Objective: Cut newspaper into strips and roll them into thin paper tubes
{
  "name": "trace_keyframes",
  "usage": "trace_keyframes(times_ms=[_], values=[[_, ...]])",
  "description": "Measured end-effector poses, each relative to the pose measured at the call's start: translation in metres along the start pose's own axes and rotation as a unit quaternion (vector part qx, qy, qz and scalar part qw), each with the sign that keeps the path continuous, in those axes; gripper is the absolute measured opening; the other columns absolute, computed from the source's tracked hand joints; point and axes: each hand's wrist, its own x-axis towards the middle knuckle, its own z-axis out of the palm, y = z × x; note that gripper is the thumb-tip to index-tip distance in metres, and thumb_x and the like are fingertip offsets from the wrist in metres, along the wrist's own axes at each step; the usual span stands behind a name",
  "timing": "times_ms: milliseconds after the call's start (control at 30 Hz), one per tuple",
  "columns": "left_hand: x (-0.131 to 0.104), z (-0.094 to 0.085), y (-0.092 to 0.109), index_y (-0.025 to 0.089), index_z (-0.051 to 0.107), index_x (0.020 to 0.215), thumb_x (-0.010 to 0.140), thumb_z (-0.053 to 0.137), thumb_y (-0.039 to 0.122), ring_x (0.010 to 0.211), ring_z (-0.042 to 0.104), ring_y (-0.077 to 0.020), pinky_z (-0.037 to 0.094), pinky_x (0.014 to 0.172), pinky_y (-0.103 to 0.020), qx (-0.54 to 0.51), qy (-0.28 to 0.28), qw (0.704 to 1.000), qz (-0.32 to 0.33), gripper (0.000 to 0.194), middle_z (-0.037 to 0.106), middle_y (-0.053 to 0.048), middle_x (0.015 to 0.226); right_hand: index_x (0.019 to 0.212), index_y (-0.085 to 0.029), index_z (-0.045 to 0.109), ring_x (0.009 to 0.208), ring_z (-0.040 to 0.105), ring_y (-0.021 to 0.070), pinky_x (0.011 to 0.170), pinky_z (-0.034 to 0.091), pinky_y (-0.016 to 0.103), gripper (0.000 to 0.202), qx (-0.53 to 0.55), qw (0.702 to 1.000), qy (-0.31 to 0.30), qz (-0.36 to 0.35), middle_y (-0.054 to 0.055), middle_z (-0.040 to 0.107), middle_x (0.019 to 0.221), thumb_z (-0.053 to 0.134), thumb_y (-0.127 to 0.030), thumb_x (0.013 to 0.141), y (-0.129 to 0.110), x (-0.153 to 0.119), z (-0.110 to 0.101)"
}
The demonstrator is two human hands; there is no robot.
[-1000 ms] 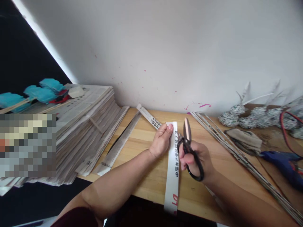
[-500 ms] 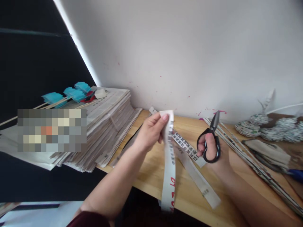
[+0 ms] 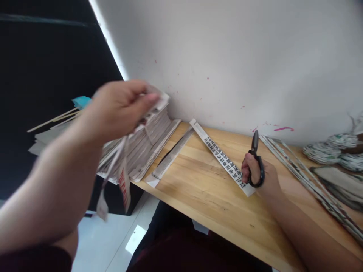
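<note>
My left hand is raised in front of the newspaper stack, pinching newspaper strips between thumb and fingers. Their lower ends dangle past the table's front edge, one with red print; motion blurs the hand a little. My right hand grips black-handled scissors, thumb in one loop and blades together, pointing up toward the wall. Beside it on the table lies a printed newspaper strip, its near end close to my right fingers. Another paper strip rests along the stack's right side.
Long thin rolled-paper sticks run along the right of the wooden table. Coiled paper pieces and a grey cloth-like item sit farther right. Blue paper and wooden sticks are at the left.
My left hand has swung left and up with strips, away from the middle of the table. A strip that lay across the table's middle is gone from there. My right hand still holds the scissors.
</note>
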Motion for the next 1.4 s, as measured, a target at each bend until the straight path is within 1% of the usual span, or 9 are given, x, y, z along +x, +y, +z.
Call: trace_keyframes(times_ms=[233, 367, 533, 667, 800, 867, 1100, 1233, 1400], values=[[0.075, 0.146, -0.058, 0.018, 0.069, 0.102, 0.098, 0.041, 0.042, 0.090, 0.067, -0.0308, 0.045, 0.074, -0.038, 0.203, -0.162, 0.965, 0.028, 0.037, 0.072, -0.015, 0.095, 0.063, -0.019, 0.054, 0.036, 0.051, 0.0097, 0.037, 0.041, 0.022, 0.050, -0.015, 1.000, -0.015, -0.007, -0.004, 0.051, 0.048, 0.064, -0.063, 0.086, 0.010, 0.003, 0.000], [0.092, 0.188, -0.083, 0.016, 0.063, 0.123, 0.099, 0.039, 0.039, 0.099, 0.068, -0.0359, 0.047, 0.078, -0.041, 0.216, -0.156, 0.963, -0.031, 0.041, 0.072, -0.021, 0.105, 0.064, -0.019, 0.054, 0.035, 0.051, 0.0099, 0.036, 0.040, 0.022, 0.050, -0.011, 1.000, -0.008, -0.001, -0.004, 0.051, 0.048, 0.064, -0.063, 0.085, 0.007, 0.003, 0.002], [0.095, 0.199, -0.092, 0.013, 0.043, 0.148, 0.093, 0.053, 0.031, 0.118, 0.062, -0.0344, 0.046, 0.095, -0.041, 0.182, -0.157, 0.969, -0.054, 0.059, 0.060, -0.025, 0.131, 0.063, -0.020, 0.053, 0.035, 0.050, 0.0097, 0.036, 0.039, 0.022, 0.050, 0.001, 1.000, -0.004, 0.006, -0.004, 0.050, 0.048, 0.065, -0.063, 0.085, 0.002, 0.002, 0.004], [0.073, 0.206, -0.061, 0.016, 0.068, 0.118, 0.092, 0.055, 0.030, 0.099, 0.069, -0.0274, 0.050, 0.090, -0.038, 0.061, -0.136, 0.989, -0.005, 0.032, 0.072, -0.016, 0.108, 0.065, -0.020, 0.052, 0.035, 0.050, 0.0096, 0.036, 0.038, 0.021, 0.049, 0.012, 1.000, 0.002, 0.005, -0.004, 0.050, 0.048, 0.065, -0.063, 0.085, 0.001, 0.002, 0.004], [0.028, 0.220, -0.024, 0.014, 0.066, 0.064, 0.088, 0.062, 0.041, 0.048, 0.064, -0.0200, 0.049, 0.052, -0.031, -0.108, -0.400, 0.899, -0.143, 0.036, 0.070, -0.012, 0.065, 0.067, -0.020, 0.052, 0.035, 0.051, 0.0101, 0.036, 0.040, 0.022, 0.049, 0.011, 1.000, 0.007, 0.009, -0.005, 0.050, 0.049, 0.065, -0.065, 0.083, 0.003, 0.001, 0.005], [0.007, 0.226, -0.015, 0.014, 0.064, 0.063, 0.088, 0.063, 0.042, 0.042, 0.060, -0.0173, 0.044, 0.043, -0.027, -0.161, -0.455, 0.857, -0.179, 0.038, 0.070, -0.011, 0.062, 0.067, -0.021, 0.052, 0.037, 0.051, 0.0110, 0.037, 0.041, 0.023, 0.049, 0.002, 1.000, 0.007, 0.009, -0.004, 0.051, 0.050, 0.065, -0.066, 0.082, 0.004, 0.002, 0.003], [-0.023, 0.233, -0.006, 0.015, 0.063, 0.099, 0.095, 0.058, 0.036, 0.058, 0.071, -0.0148, 0.049, 0.048, -0.019, -0.384, -0.396, 0.758, -0.348, 0.022, 0.073, -0.007, 0.075, 0.074, -0.022, 0.060, 0.059, 0.061, 0.0183, 0.054, 0.044, 0.028, 0.034, -0.269, 0.957, 0.031, -0.101, 0.001, 0.066, 0.064, 0.077, -0.051, 0.073, 0.003, 0.012, -0.012], [-0.027, 0.238, 0.006, 0.014, 0.060, 0.091, 0.097, 0.055, 0.031, 0.057, 0.070, -0.0134, 0.052, 0.051, -0.020, -0.418, -0.395, 0.742, -0.344, 0.019, 0.070, -0.004, 0.073, 0.074, -0.023, 0.058, 0.061, 0.061, 0.0201, 0.056, 0.038, 0.029, 0.023, -0.412, 0.903, -0.024, -0.117, 0.002, 0.070, 0.070, 0.071, -0.042, 0.077, 0.004, 0.014, -0.012], [-0.037, 0.247, 0.019, 0.015, 0.058, 0.095, 0.092, 0.063, 0.024, 0.052, 0.065, -0.0097, 0.046, 0.045, -0.017, -0.457, -0.389, 0.741, -0.301, 0.011, 0.066, 0.000, 0.070, 0.074, -0.022, 0.057, 0.064, 0.062, 0.0184, 0.059, 0.041, 0.028, 0.014, -0.347, 0.930, -0.044, -0.108, 0.003, 0.071, 0.072, 0.065, -0.034, 0.077, 0.006, 0.013, -0.009]])
